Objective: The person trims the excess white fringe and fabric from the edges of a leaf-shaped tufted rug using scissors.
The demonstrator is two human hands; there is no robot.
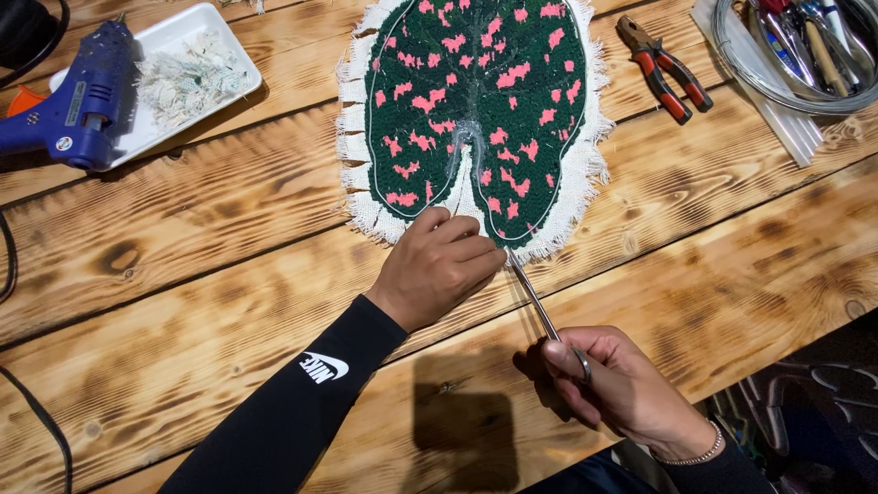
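Left hand: I see it curled knuckles-up, fingertips pressed down on the near edge of the tufted piece, right at the fringe where the two lobes meet. Black sleeve runs back to the lower left.

Right hand: closed around the handle loops of the scissors, beaded bracelet at the wrist. Thin metal blades angle up-left from that hand and the tips reach the fringe just beside the left hand's knuckles. Can't tell if the blades are parted or shut; the tips are partly hidden by the left hand.

Tufted piece lies flat on the worktop, directly ahead of both hands, its near edge under the left fingertips. Leaf shape, notched at the near side, dark green pile with scattered pink patches, pale vein lines fanning from the notch, thin white outline, frayed off-white backing cloth sticking out all round.

Worktop is scorched-grain wooden planks. Further out, upper left: blue glue gun resting on a white tray with pale scraps in it. Upper right: red-handled pliers, beside a wire coil lying around some tools.
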